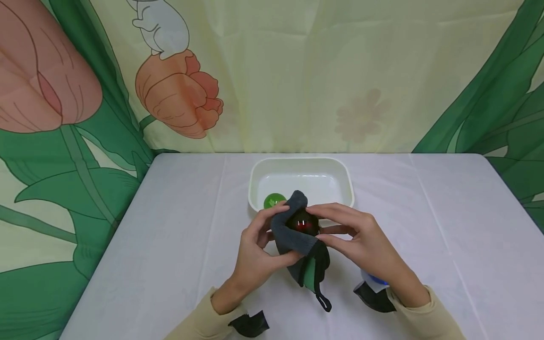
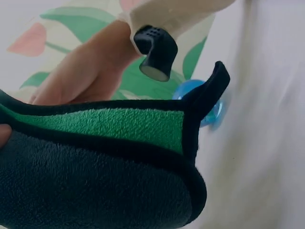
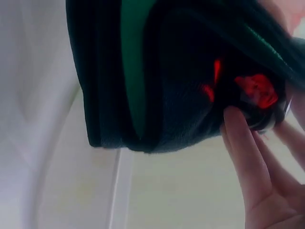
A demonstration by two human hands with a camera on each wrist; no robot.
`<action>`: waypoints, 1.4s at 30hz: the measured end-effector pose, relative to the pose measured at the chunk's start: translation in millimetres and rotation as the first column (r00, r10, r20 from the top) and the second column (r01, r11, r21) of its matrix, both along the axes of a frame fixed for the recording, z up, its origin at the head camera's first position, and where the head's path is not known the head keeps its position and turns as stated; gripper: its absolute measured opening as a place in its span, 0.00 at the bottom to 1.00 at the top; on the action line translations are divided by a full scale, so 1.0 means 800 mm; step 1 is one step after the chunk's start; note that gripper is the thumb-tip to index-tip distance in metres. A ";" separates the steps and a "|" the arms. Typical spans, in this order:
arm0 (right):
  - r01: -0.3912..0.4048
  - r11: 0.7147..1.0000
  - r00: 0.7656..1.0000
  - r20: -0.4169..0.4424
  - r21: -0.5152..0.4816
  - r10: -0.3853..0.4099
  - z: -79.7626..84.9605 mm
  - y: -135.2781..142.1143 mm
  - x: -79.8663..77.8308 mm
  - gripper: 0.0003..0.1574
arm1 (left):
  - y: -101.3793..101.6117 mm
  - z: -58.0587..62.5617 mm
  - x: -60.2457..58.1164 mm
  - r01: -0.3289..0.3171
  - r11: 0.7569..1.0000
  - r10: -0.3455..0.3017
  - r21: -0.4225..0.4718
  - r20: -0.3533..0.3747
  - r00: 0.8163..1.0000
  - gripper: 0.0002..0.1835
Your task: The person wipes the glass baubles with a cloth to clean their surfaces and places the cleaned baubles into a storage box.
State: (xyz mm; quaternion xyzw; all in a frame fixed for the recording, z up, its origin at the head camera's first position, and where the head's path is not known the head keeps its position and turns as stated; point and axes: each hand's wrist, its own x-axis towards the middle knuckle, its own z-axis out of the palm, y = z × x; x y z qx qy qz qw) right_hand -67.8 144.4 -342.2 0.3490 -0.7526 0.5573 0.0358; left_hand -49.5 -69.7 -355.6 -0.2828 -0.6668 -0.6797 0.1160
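Note:
A dark, glossy ball with a red glint (image 1: 307, 222) sits in the folds of a dark grey cloth (image 1: 282, 233) over the middle of the table. Black edging, a green inner side and a hanging loop mark the cloth (image 2: 95, 176). My left hand (image 1: 257, 250) grips the cloth from the left, fingers at the far side and thumb at the near side. From the right, my right hand (image 1: 367, 236) holds the ball at the cloth's opening between thumb and fingers. Red shows inside the ball (image 3: 257, 90) in the right wrist view; the cloth hides much of it.
Behind the hands stands a white tray (image 1: 314, 183) with a green ball (image 1: 274, 199) at its near left corner. A clear blue ball (image 2: 190, 89) lies on the table, mostly hidden by the right wrist in the head view. A printed curtain (image 1: 289, 75) hangs behind the table.

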 end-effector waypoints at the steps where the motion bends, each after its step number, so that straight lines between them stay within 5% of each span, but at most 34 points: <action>1: -0.003 1.000 1.000 -0.004 0.010 0.003 0.001 0.000 0.000 0.33 | 0.000 0.003 0.001 0.000 1.000 0.000 0.001 0.002 1.000 0.37; 6: 0.012 0.993 0.984 -0.176 0.114 0.009 0.006 0.004 -0.001 0.29 | -0.001 0.003 -0.001 0.015 1.000 -0.015 0.018 0.012 1.000 0.40; 12: 0.013 0.993 0.911 -0.411 0.114 0.036 0.006 0.000 -0.005 0.25 | -0.005 -0.015 -0.008 0.020 0.999 -0.021 0.046 0.018 1.000 0.41; 16: 0.009 0.997 0.930 -0.367 0.077 0.020 0.003 -0.002 -0.003 0.24 | -0.005 -0.019 -0.008 0.011 0.999 -0.011 0.039 0.009 1.000 0.40; 20: -0.043 0.999 0.990 -0.137 0.002 0.043 0.001 -0.001 -0.001 0.30 | -0.005 -0.019 -0.007 0.022 1.000 -0.022 0.021 -0.004 1.000 0.41; 23: -0.051 0.997 0.998 0.041 -0.053 0.053 0.001 0.000 0.000 0.35 | -0.006 -0.019 -0.007 0.036 0.999 -0.036 0.016 -0.018 0.999 0.42; 25: -0.037 0.998 0.995 0.086 -0.052 0.041 0.003 0.000 0.001 0.35 | -0.006 -0.019 -0.008 0.047 0.999 -0.046 0.028 -0.016 0.999 0.42; 30: -0.009 1.000 0.995 -0.100 0.006 0.010 0.016 -0.004 0.006 0.35 | -0.006 -0.017 -0.012 0.077 0.993 -0.079 0.088 0.024 0.997 0.40; 35: -0.031 0.999 0.938 -0.346 0.015 0.034 0.033 -0.008 0.009 0.21 | -0.006 -0.015 -0.013 0.085 0.991 -0.090 0.108 0.045 0.995 0.38; 42: -0.052 0.999 0.929 -0.368 -0.006 0.046 0.033 -0.013 0.007 0.21 | -0.009 -0.014 -0.012 0.080 0.994 -0.082 0.078 0.033 0.996 0.38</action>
